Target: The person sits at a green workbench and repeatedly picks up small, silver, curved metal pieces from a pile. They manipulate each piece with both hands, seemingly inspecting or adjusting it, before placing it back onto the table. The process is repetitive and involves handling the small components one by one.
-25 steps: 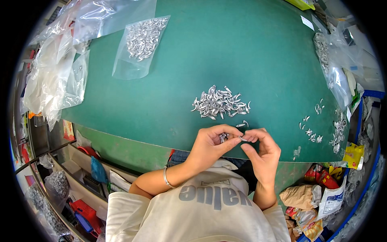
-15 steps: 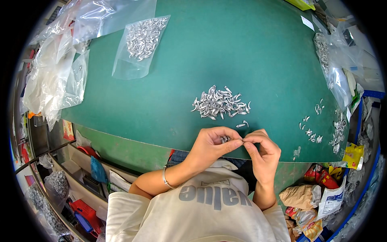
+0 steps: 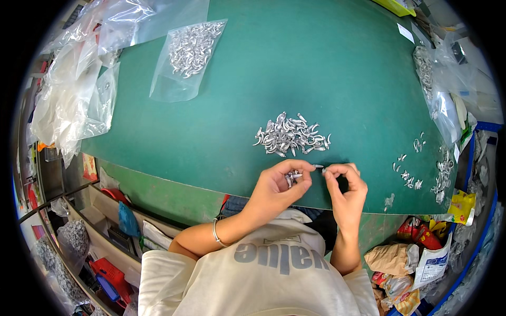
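My left hand (image 3: 278, 185) is closed loosely around several small curved silver metal pieces (image 3: 291, 178), which show between its thumb and fingers. Close by on the right, the thumb and index finger of my right hand (image 3: 347, 188) are pinched together; a tiny greyish bit shows at their tips, too small to name. One silver piece (image 3: 318, 166) shows between the fingertips of both hands; whether it lies on the table or is held, I cannot tell. Just beyond the hands lies a heap of the same curved pieces (image 3: 290, 135) on the green table (image 3: 226, 100).
A clear bag of silver pieces (image 3: 192, 50) lies at the far left, near crumpled plastic bags (image 3: 68, 105). Small scattered metal bits (image 3: 408, 179) and a cluster of rings (image 3: 443, 176) lie at the right. The table's front edge runs just before my body.
My hands, fingertips together before, have moved slightly apart and farther over the table, toward the loose pieces in front of the heap. The left hand still holds metal pieces.
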